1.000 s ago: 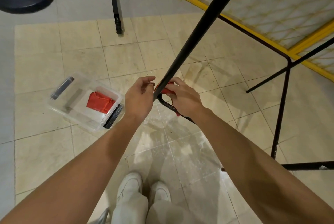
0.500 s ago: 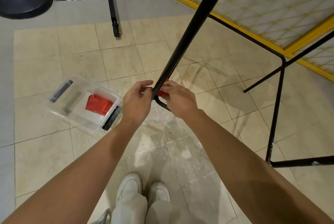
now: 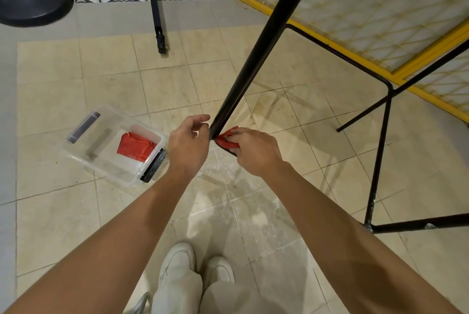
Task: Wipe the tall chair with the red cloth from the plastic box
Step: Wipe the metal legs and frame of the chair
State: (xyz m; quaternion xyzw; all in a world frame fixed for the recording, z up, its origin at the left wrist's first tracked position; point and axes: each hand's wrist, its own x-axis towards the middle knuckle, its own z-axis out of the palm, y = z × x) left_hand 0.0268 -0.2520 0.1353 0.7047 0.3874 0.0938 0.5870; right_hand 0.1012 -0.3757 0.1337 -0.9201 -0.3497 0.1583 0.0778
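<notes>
From the head camera, both bare arms reach forward and down to the lower end of a black leg of the tall chair [image 3: 256, 60], which slants from the top of the picture down to the hands.

The right hand [image 3: 253, 152] has its grip closed on a red cloth [image 3: 226, 139], pinching it between thumb and fingers and pressing it against the right side of the leg near its foot. Only a small red fold shows past the fingers; the rest is hidden under the hand.

The left hand [image 3: 187, 143] sits just left of the same leg, level with the right hand. Its fingers are curled and its thumb points toward the metal, but the grip is loose and holds nothing; whether the fingertips touch the leg cannot be told.

Left of the left hand, on the floor [image 3: 253, 212], lies a clear plastic box [image 3: 83, 159] with a second red cloth [image 3: 134, 147] inside, at the end nearer the hands.

To the right of the right hand, well apart, the other thin black legs and a low crossbar of the chair frame stand on the tiles beside a yellow mesh panel [image 3: 380, 9]. Below the hands are pale trousers and white shoes [image 3: 177, 258].
</notes>
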